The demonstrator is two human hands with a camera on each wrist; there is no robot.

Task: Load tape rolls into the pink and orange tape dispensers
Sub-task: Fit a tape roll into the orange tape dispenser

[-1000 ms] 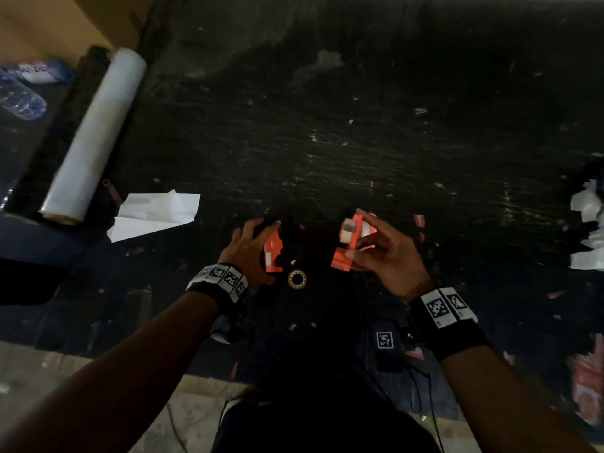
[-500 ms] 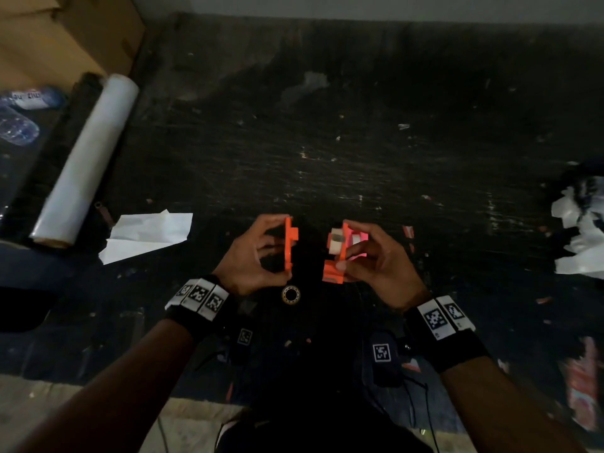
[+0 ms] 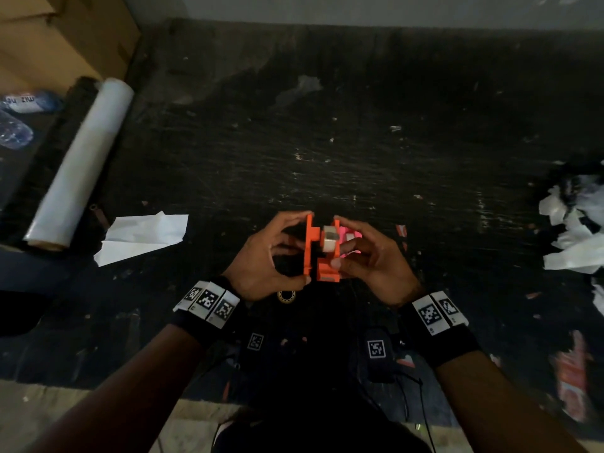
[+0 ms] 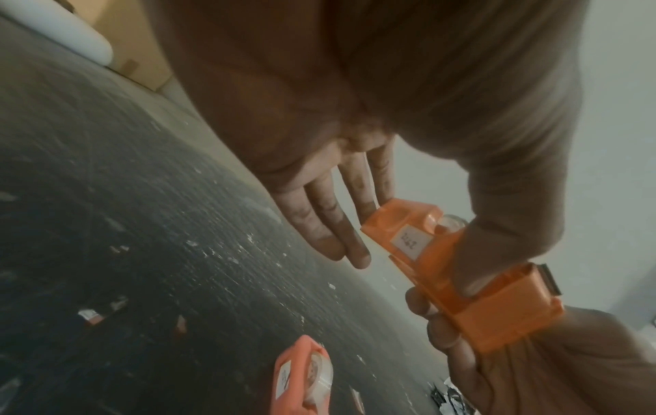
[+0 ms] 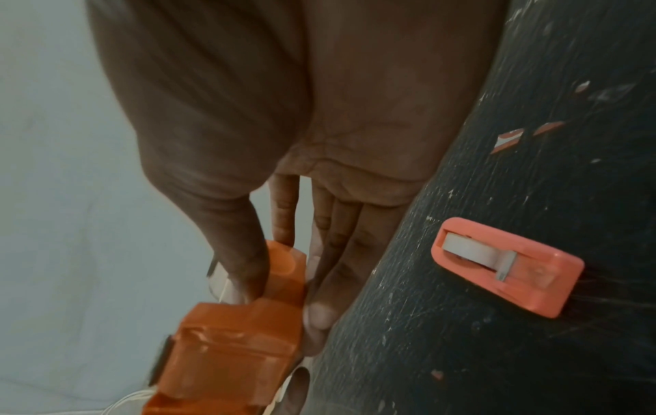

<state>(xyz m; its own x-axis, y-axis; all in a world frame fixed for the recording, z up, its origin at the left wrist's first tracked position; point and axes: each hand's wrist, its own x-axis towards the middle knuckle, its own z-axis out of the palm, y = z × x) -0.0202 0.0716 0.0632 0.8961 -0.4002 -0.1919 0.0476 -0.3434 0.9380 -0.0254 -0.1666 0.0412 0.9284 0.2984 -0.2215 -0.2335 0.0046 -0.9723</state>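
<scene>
The orange dispenser is in two pieces, held above the dark table. My left hand pinches the flat orange side cover between thumb and forefinger. My right hand grips the orange body, which carries a whitish tape roll. Cover and body stand side by side, close to touching. In the left wrist view my thumb lies on the orange dispenser. Just behind my right hand the pink dispenser lies on the table with a white roll in it.
A small ring lies on the table under my hands. At the left lie a roll of plastic film, a sheet of white paper, a cardboard box and a water bottle. Crumpled white scraps lie at the right edge.
My left hand has lifted the orange cover and brought it rightward against the body in my right hand. The two pieces were apart before and now stand together.
</scene>
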